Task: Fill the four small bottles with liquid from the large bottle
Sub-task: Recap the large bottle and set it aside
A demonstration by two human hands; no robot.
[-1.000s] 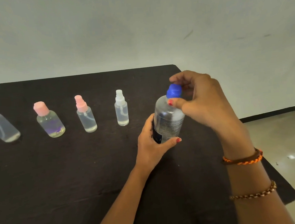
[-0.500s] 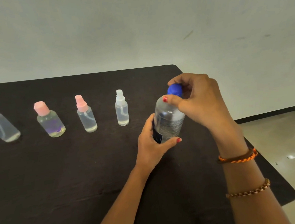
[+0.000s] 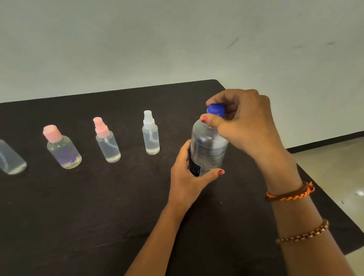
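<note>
The large clear bottle (image 3: 208, 146) stands on the black table (image 3: 74, 222) right of centre. My left hand (image 3: 188, 178) is wrapped around its lower body. My right hand (image 3: 242, 120) pinches its blue cap (image 3: 216, 109) from above. To the left stands a row of small capped bottles: a white spray bottle (image 3: 151, 133), a pink spray bottle (image 3: 107, 141), a pink flip-cap bottle (image 3: 63, 148) and a purple-capped bottle (image 3: 1, 154) cut by the left edge. Each small one holds clear liquid.
The table's right edge (image 3: 324, 192) runs diagonally close to my right forearm, with pale floor (image 3: 353, 168) beyond. A plain wall (image 3: 169, 40) rises behind the far edge of the table.
My right hand has turned around the blue cap, its thumb sliding left across the front. The left hand and all the small bottles have stayed put.
</note>
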